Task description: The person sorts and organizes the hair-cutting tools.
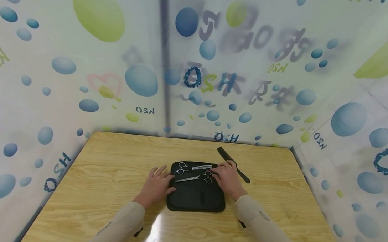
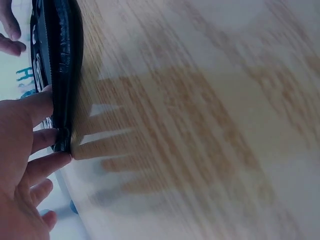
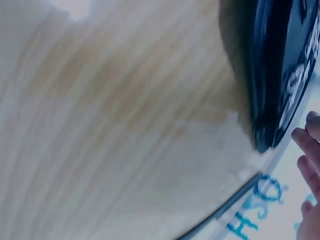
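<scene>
A black zip case [image 1: 196, 199] lies flat on the wooden table. On it are two silver scissors: the upper pair [image 1: 202, 167] points its blades right, the lower pair [image 1: 188, 179] points them left. My left hand [image 1: 157, 185] touches the case's left edge with the thumb and fingertips, the fingers fairly straight. At the upper right side of the case, my right hand [image 1: 228, 177] has its fingers beside the lower pair's handles. In the right wrist view, the right fingers [image 3: 311, 150] show at the frame's edge; contact with the scissors cannot be made out.
A black comb [image 1: 243, 176] lies slantwise behind and right of the case, partly covered by my right hand. The wooden table [image 1: 115, 157] meets walls draped in a bubble-print sheet [image 1: 141, 80] at the back and sides.
</scene>
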Motion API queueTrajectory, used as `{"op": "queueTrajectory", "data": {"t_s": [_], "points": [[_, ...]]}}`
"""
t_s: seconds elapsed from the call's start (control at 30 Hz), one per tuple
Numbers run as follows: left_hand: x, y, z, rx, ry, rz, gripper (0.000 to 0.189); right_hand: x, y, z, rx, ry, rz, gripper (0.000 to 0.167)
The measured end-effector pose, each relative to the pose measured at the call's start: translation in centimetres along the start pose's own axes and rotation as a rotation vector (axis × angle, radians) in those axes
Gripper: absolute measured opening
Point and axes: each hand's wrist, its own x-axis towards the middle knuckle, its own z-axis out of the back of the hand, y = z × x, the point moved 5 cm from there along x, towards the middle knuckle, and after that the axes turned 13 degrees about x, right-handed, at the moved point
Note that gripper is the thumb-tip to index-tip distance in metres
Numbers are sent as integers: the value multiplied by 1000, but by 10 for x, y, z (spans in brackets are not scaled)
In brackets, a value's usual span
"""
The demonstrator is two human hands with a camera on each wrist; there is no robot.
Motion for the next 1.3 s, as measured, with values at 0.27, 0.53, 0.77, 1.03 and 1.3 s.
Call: {"op": "queueTrajectory", "data": {"t_s": [0.27,0.53,0.77,1.03,1.3], "points": [[-2,3,1,-16,-72,-13,43,-10,-37,21,-63,-2,-148,18],[-5,6,4,-12,-125,-23,40,-25,-68,30,-96,57,-318,26],[-8,10,8,-16,-126,-18,40,-33,-76,30,-169,98,-393,23],[-9,10,9,-30,-150,-14,39,-40,-86,22,-215,128,-426,20],[-9,8,8,-45,-164,-15,37,-42,-84,19,-217,108,-415,12]]}}
